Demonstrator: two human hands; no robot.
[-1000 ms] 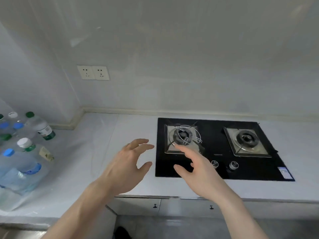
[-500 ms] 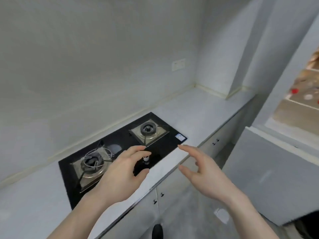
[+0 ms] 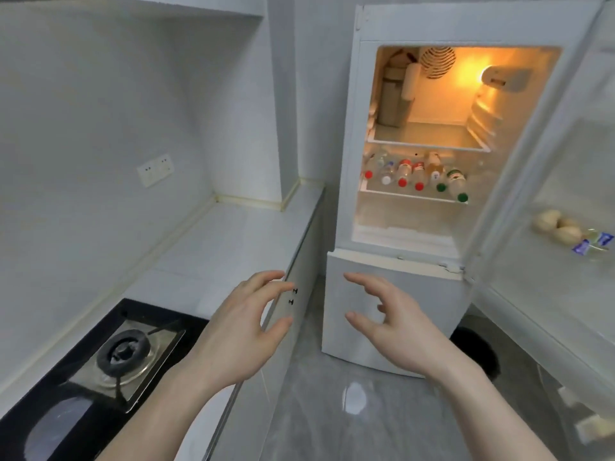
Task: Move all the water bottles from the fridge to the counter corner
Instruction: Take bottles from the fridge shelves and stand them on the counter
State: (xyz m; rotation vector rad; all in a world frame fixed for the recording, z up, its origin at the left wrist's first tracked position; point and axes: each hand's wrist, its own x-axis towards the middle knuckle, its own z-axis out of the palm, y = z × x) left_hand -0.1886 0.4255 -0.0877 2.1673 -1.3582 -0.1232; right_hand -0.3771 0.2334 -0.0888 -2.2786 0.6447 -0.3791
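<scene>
The white fridge (image 3: pixel 392 294) stands ahead with its upper door swung open to the right and its inside lit. Several water bottles (image 3: pixel 416 174) lie on their sides on the lower shelf, with red, white and green caps facing me. My left hand (image 3: pixel 243 331) and my right hand (image 3: pixel 396 327) hover in front of me below the fridge opening, fingers spread and loosely bent, holding nothing. Both hands are well short of the bottles.
The grey counter (image 3: pixel 233 241) runs along the left, with a black gas hob (image 3: pixel 109 364) near me and a wall socket (image 3: pixel 155 168) above. The open fridge door (image 3: pixel 565 261) holds round pale items and small packets on its shelf. A tall container (image 3: pixel 394 98) stands on the upper shelf.
The view has swung right from the counter corner with its bottles, past the hob, to the open fridge. Both hands stay empty and spread in front of me.
</scene>
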